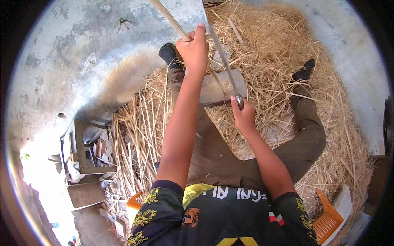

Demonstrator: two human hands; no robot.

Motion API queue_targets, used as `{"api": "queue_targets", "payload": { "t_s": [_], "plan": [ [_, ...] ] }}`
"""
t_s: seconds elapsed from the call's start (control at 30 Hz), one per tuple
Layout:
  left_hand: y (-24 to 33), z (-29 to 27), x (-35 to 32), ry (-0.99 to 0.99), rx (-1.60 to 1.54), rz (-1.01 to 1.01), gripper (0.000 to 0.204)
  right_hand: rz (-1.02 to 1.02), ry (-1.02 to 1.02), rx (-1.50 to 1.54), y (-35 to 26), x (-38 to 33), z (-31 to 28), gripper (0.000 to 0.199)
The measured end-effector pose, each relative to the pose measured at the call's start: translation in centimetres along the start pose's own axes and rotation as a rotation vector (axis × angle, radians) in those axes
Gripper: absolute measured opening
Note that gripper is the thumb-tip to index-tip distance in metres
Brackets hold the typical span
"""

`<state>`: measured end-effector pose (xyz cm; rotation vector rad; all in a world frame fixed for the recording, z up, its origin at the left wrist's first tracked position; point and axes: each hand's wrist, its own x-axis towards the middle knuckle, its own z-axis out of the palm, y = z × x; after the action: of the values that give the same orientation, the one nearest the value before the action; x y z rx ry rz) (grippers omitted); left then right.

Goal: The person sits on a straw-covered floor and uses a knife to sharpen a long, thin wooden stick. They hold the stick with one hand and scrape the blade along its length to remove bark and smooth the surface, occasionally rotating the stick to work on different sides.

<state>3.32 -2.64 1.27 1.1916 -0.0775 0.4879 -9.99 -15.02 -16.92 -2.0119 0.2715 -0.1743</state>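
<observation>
My left hand [195, 51] is raised at the upper middle and closed round a long pale cane-like stick [170, 18]. The stick runs up past the wall, and its lower part slants down toward a wooden block [207, 93] between my legs. In my right hand [245, 118], lower and to the right, is a knife with a metal collar at its handle. Its long narrow blade [223, 59] points up and away, crossing in front of the block and straw. The blade stands apart from the stick held in my left hand.
Loose straw-like shavings [283, 37] heap round my outstretched legs. Split pale sticks [139, 127] lie at the left beside a wooden frame box [96, 168] with odds and ends. A stained wall [82, 53] borders the left; an orange plastic seat [328, 223] shows behind me.
</observation>
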Motion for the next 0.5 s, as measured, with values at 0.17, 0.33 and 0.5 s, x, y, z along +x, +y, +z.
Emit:
{"api": "queue_targets", "payload": {
  "t_s": [0.17,0.33,0.5],
  "plan": [
    [-0.4,0.4,0.3,0.028,-0.041,-0.015,0.045,0.184,-0.199,-0.154,7.5,0.3,1.5,0.065],
    [-0.5,-1.0,1.0,0.157,-0.048,0.057,0.037,0.096,-0.173,-0.293,6.8,0.4,1.1,0.065],
    [-0.6,-1.6,1.6,0.203,-0.055,0.052,0.038,-0.022,-0.008,0.058,1.3,0.3,0.9,0.059]
  ]
}}
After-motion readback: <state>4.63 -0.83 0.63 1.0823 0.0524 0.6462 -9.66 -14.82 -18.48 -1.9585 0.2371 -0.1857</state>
